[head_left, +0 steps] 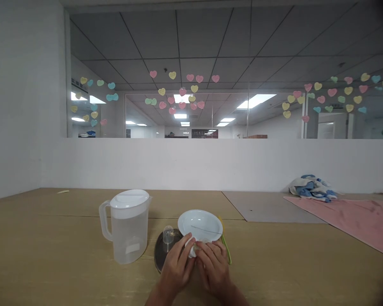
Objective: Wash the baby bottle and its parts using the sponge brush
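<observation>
My left hand (176,267) and my right hand (215,267) meet in front of a white bowl (200,216). Between their fingertips they pinch a small white thing (192,248) with a yellowish spot; its kind is not clear, as fingers cover much of it. A thin dark line lies across the inside of the bowl. Left of my hands, a small clear plastic cup (168,238) rests on a dark round plate (160,253). Partly hidden behind my right hand is a thin yellow-green item (226,248).
A translucent lidded pitcher (130,229) stands on the wooden table (67,255) to the left. Far right are a pink cloth (364,216), a crumpled blue-and-white cloth (313,188) and a grey sheet (268,208). A white wall (178,163) with windows rises behind.
</observation>
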`<state>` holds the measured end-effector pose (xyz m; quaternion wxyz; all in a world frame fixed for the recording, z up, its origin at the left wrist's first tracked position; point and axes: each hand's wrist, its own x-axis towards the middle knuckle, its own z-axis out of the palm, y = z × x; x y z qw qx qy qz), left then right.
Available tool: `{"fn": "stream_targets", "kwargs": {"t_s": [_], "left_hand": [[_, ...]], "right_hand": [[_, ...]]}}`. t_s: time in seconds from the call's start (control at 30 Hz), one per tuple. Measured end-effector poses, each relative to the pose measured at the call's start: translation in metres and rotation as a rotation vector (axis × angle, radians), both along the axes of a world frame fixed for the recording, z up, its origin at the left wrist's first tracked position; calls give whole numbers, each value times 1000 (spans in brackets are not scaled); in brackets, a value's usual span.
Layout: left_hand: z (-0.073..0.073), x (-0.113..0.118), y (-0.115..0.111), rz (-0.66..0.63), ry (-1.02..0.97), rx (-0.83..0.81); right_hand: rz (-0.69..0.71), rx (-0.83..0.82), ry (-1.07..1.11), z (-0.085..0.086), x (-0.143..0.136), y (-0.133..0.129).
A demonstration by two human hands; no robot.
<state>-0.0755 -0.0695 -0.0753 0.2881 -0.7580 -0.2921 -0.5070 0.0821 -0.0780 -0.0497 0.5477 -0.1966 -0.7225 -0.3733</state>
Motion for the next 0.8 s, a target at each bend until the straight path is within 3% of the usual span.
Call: {"fn": "stream_targets", "kwargs": {"t_s": [0.13, 0.4, 0.67, 0.8], "left_hand": [[-1, 1, 0, 16, -18, -13], [-1, -3, 2, 21, -5, 12], [-1, 2, 3, -76, -97, -6], [-1, 4, 4, -86, -111, -25]], "right_hand": [[6, -11, 44, -2, -2, 4], [193, -3, 83, -10, -4, 14], [319, -78, 185, -11, -7, 13], [313, -122, 229, -16, -6, 14]]}}
